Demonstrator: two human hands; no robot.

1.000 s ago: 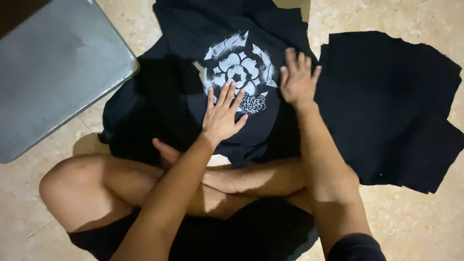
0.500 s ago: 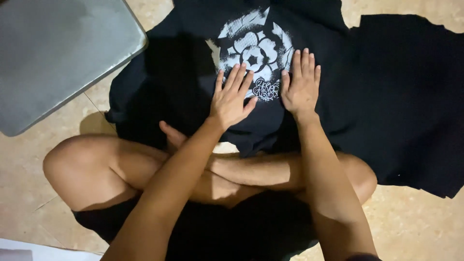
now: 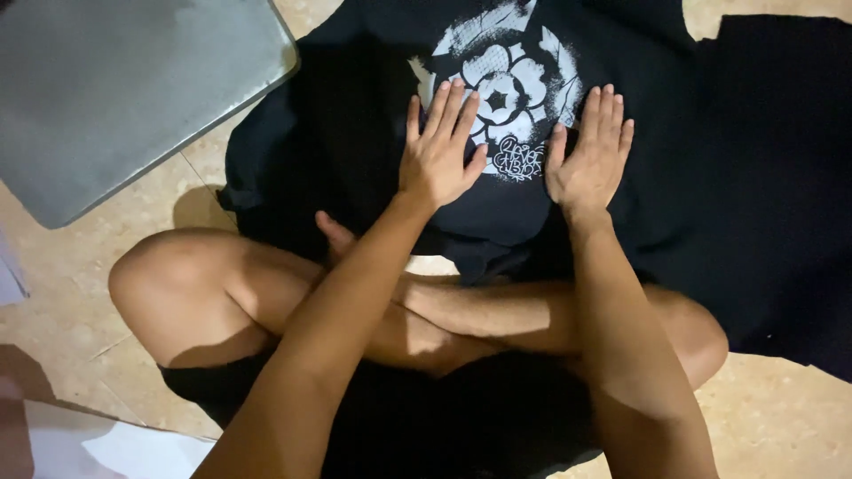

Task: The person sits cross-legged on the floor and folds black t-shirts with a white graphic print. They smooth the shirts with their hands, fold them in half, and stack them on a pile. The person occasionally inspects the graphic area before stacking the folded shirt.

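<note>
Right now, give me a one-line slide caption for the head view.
Left hand and right hand flat on a black printed T-shirt spread over the floor.

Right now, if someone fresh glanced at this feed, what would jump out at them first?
The white flower print on the black T-shirt at top centre draws the eye first, with the left hand and right hand pressed flat on the cloth beside it. Next come the crossed bare legs on the tiled floor below, the grey metal sheet at upper left, and the stack of black cloth at right.
</note>
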